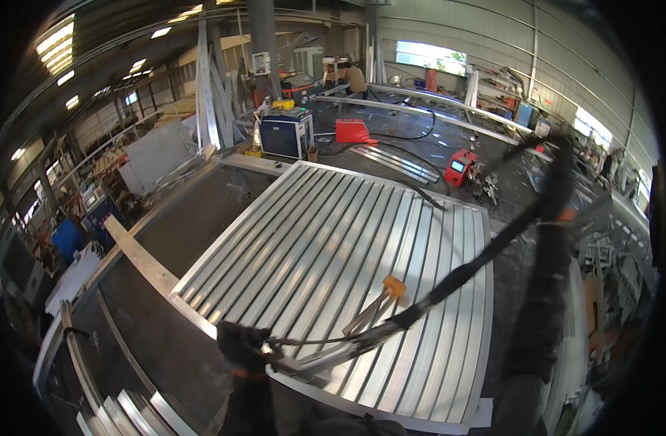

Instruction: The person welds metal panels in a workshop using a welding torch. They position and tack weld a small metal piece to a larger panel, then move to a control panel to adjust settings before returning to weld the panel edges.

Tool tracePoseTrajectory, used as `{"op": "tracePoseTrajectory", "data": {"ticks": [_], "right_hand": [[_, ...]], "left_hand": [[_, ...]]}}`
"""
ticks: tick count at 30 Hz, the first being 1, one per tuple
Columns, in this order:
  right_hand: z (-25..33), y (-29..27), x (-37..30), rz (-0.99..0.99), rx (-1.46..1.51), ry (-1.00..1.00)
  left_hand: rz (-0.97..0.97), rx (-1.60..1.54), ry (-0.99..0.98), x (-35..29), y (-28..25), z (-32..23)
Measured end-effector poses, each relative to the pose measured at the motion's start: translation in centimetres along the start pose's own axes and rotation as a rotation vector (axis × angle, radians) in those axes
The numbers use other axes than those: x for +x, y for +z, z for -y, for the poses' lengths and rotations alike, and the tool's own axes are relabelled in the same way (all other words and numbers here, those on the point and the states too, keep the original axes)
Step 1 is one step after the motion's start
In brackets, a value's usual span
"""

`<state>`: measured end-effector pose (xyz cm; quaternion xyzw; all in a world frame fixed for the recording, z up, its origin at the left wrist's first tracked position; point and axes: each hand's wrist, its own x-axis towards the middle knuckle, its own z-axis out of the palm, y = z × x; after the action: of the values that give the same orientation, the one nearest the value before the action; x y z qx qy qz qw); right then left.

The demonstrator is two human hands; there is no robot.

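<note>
My left hand [243, 347], in a black glove, is closed on the end of what looks like a welding torch, low over the near left edge of the slatted metal panel [333, 225]. Motion blur hides the tool's exact shape. A thick black-sleeved cable [460, 276] slants from it up to the right, with a thinner lead beside it. My right hand [558, 182], gloved and raised high at the right, is blurred and grips that cable. Under the cable, on the slats, lies a mallet [393, 286] with an orange head.
The panel lies on a dark table with a wooden plank [140, 254] at the left. Loose metal profiles [133, 414] are at the lower left. Beyond stand a red machine with a screen [459, 167], a dark blue cabinet [286, 134] and a bent-over person [355, 78].
</note>
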<state>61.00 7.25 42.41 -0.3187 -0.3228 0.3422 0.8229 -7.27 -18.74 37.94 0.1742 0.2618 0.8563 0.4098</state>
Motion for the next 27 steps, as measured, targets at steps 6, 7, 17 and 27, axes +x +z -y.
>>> {"op": "tracePoseTrajectory", "data": {"ticks": [6,7,17,27], "right_hand": [[4.5,-11.4,-10.3,-0.21,-0.371,0.022],[3.3,-14.6,-13.8,-0.262,-0.438,0.108],[5.4,-34.0,-28.5,-0.431,-0.85,0.436],[12.4,-32.8,-26.7,-0.108,-1.159,0.417]], "left_hand": [[0.817,0.736,0.19,-4.9,1.8,8.4],[0.754,0.628,-0.056,-6.5,1.7,9.4],[0.895,0.597,-0.269,-8.3,-3.5,13.5],[1.028,0.826,-0.081,-6.9,0.2,10.8]]}}
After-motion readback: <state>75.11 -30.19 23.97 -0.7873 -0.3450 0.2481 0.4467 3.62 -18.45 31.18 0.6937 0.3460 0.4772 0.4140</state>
